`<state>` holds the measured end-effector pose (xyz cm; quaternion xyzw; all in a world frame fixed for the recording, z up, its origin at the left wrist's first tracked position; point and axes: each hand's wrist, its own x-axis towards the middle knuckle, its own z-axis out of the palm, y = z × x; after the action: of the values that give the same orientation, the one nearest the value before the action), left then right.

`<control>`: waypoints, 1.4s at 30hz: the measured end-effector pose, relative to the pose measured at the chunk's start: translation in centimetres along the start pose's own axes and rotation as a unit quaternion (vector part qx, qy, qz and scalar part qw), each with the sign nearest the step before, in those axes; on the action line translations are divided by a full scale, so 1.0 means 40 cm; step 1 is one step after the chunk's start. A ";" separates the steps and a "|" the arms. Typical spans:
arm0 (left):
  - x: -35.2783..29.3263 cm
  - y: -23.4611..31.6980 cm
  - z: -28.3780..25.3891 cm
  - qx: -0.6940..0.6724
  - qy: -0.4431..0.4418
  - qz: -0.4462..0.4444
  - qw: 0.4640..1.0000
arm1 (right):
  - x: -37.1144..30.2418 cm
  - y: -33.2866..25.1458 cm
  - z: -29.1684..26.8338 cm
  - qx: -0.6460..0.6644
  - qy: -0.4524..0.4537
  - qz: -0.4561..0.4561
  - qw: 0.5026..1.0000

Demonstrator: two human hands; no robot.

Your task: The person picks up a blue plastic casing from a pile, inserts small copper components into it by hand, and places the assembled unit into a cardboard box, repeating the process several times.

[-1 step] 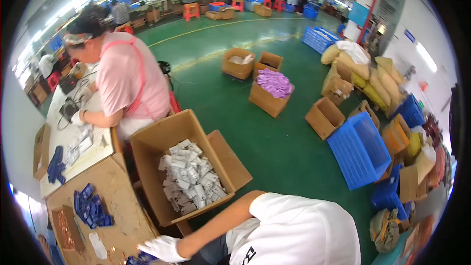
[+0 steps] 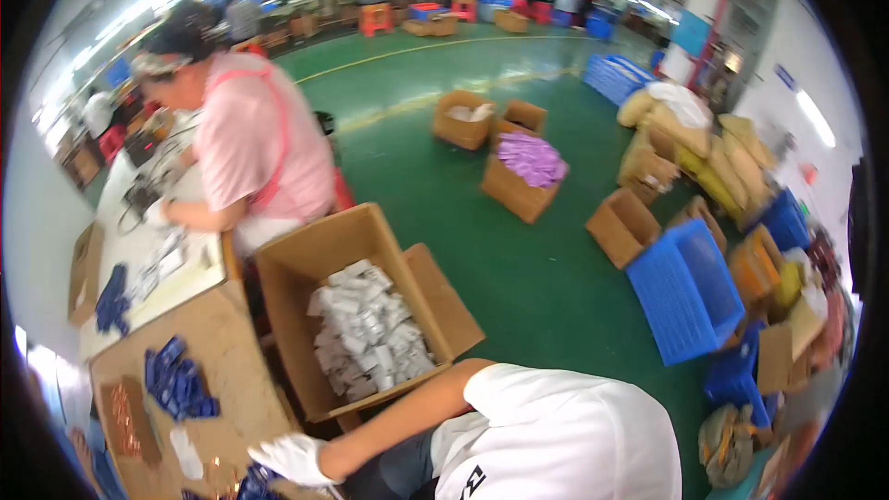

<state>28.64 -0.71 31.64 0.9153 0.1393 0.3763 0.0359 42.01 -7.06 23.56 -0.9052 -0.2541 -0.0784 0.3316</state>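
Note:
My right hand (image 2: 292, 459), in a white glove, reaches left over the near edge of the tan work table (image 2: 236, 361). Its fingers are pressed together, and whatever lies between them is hidden beneath the glove. Right under them sit dark blue plastic pieces (image 2: 257, 483), beside small copper-coloured bits (image 2: 219, 465). A larger pile of blue pieces (image 2: 178, 380) rests farther up the table. To its left, an open cardboard tray (image 2: 127, 421) holds copper-coloured parts. A pale flat piece (image 2: 186, 453) lies between tray and hand. My left hand is out of the picture.
A large cardboard box (image 2: 282, 268) full of white plastic pieces (image 2: 370, 329) stands right of the table. Beyond it, a co-worker in pink (image 2: 264, 130) works at a white bench (image 2: 199, 268). Blue crates (image 2: 681, 301), cartons (image 2: 622, 227) and sacks (image 2: 681, 134) line the right side.
My right hand has shifted slightly left and up in the picture. The whole scene has moved a little to the right as the view turned. The co-worker stays at the bench.

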 end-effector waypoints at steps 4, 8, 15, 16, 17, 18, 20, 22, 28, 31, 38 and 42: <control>0.040 0.000 -0.096 0.295 -0.311 -0.158 0.889 | 0.323 -0.016 -0.066 0.103 0.077 -0.030 0.991; -0.073 -0.084 -0.059 0.185 -0.250 -0.190 0.931 | 0.577 -0.005 0.024 -0.151 0.085 -0.038 0.984; -0.117 -0.205 -0.083 0.162 -0.211 -0.194 0.944 | 0.367 -0.101 0.103 -0.043 -0.116 -0.455 0.882; -0.125 -0.197 -0.083 0.158 -0.213 -0.182 0.947 | 0.342 -0.087 0.087 -0.050 -0.162 -0.468 0.867; -0.125 -0.198 -0.083 0.159 -0.213 -0.186 0.946 | 0.337 -0.077 0.101 -0.045 -0.161 -0.481 0.860; -0.115 -0.201 -0.081 0.154 -0.209 -0.196 0.946 | 0.344 -0.058 0.119 -0.041 -0.157 -0.489 0.857; -0.108 -0.191 -0.079 0.136 -0.199 -0.182 0.953 | 0.349 -0.023 0.127 0.007 -0.151 -0.465 0.872; -0.115 -0.180 -0.075 0.146 -0.184 -0.207 0.950 | 0.353 -0.034 0.141 0.018 -0.167 -0.448 0.878; -0.111 -0.122 -0.061 0.223 -0.149 -0.189 0.945 | 0.346 -0.029 0.136 0.008 -0.179 -0.267 0.947; -0.119 -0.136 -0.069 0.204 -0.203 -0.190 0.939 | 0.345 -0.011 0.129 -0.001 -0.199 -0.266 0.943; -0.124 -0.139 -0.094 0.193 -0.194 -0.172 0.947 | 0.329 0.034 0.160 -0.149 -0.030 -0.271 0.951; -0.139 -0.154 -0.092 0.170 -0.155 -0.138 0.963 | 0.327 0.070 0.183 -0.144 -0.033 -0.267 0.952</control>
<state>20.89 3.49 29.46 0.9271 0.3187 0.1915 -0.0479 54.49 1.14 20.42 -0.8447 -0.4829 -0.1699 0.1562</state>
